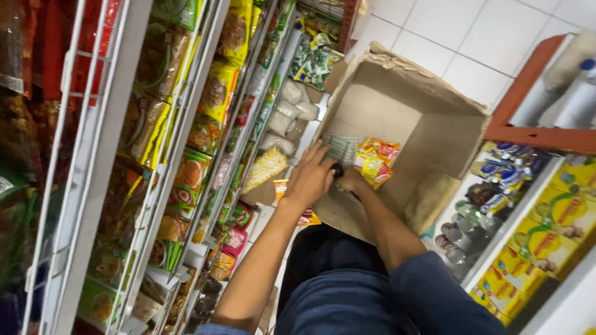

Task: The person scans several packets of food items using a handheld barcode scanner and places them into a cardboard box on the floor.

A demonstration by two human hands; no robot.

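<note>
Down in the cardboard box [428,133], both hands' fingers [318,156] on yellow snack packets [374,162] (grip unclear).

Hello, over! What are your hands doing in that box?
Left hand and right hand inside cardboard box. Grip unclear. Yellow-red snack packets beside right hand. Nothing blocking.

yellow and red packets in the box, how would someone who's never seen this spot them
Find the big open cardboard box on the floor between the shelves. Inside, just past the right hand, lies a small heap of yellow and red packets. They are the only bright, glossy things there; the pale checked sheet beside them is dull.
</note>
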